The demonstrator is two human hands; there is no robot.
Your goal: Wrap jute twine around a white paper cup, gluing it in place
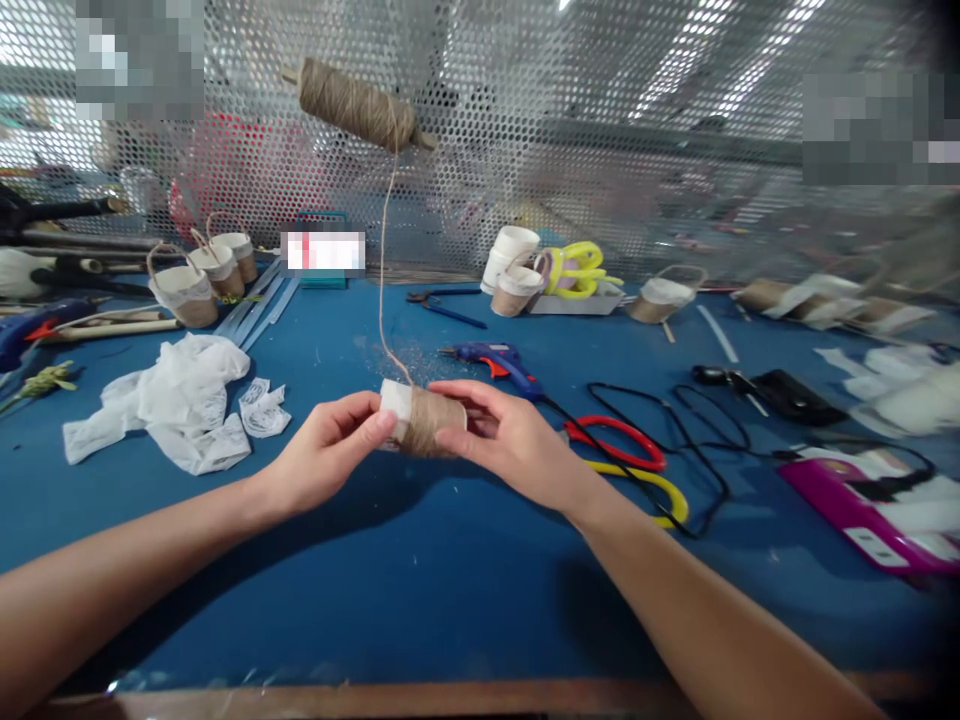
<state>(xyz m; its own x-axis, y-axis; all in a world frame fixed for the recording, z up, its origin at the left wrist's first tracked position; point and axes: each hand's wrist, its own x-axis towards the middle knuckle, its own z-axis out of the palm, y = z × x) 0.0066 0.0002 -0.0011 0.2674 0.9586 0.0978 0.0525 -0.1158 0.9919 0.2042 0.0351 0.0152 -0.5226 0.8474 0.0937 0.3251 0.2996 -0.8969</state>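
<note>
Since twine (382, 260) meets the cup (430, 420) between its ends, I have left hand (322, 447) and right hand (523, 442) half-curled, gripping those.

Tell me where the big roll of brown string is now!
In the head view, the roll is up high, left of centre, in front of the metal mesh, its strand running down to the string-wrapped cylinder.
</note>
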